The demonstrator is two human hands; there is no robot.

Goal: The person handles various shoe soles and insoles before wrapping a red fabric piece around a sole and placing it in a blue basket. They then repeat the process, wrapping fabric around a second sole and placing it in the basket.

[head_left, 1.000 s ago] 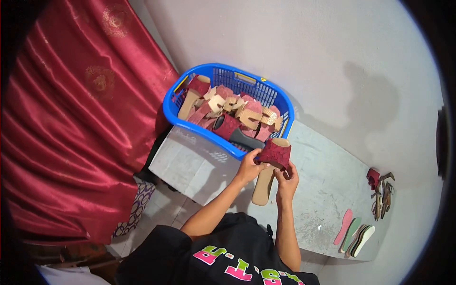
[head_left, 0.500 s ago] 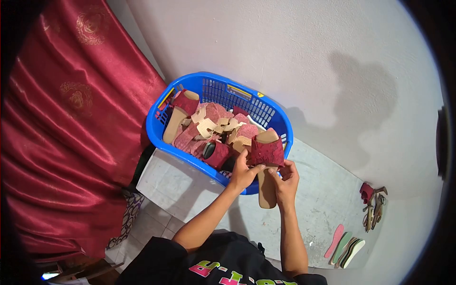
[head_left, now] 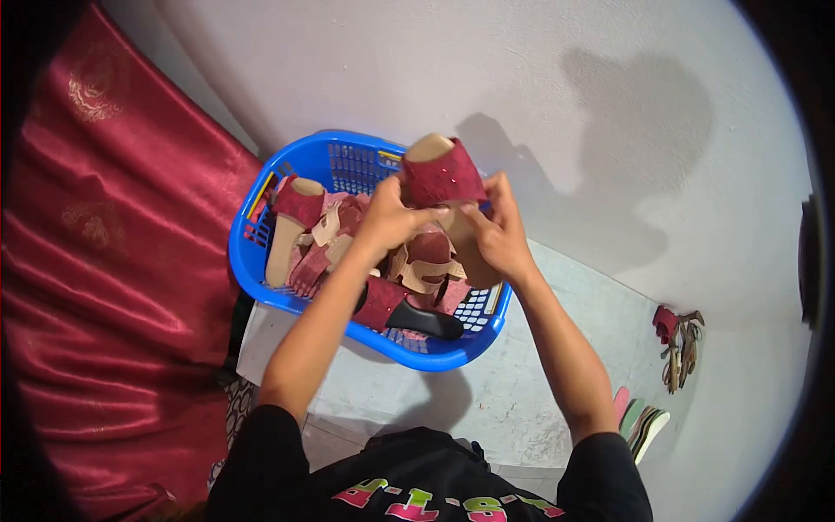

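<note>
Head view: two hands [head_left: 500,239] around one red-strapped sandal [head_left: 444,177], over one blue basket [head_left: 435,359] (two other red sandals [head_left: 298,209] inside).

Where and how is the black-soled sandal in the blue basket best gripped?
Probably by the bare heel end of the black-soled sandal, from above, thumb and fingers on its opposite long edges. That end is slim and uncovered, pointing toward the right end of the blue basket, while the red strap wraps the other end.

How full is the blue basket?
Partly full: sandals lie in the blue basket, with bare slotted wall showing behind them.
</note>
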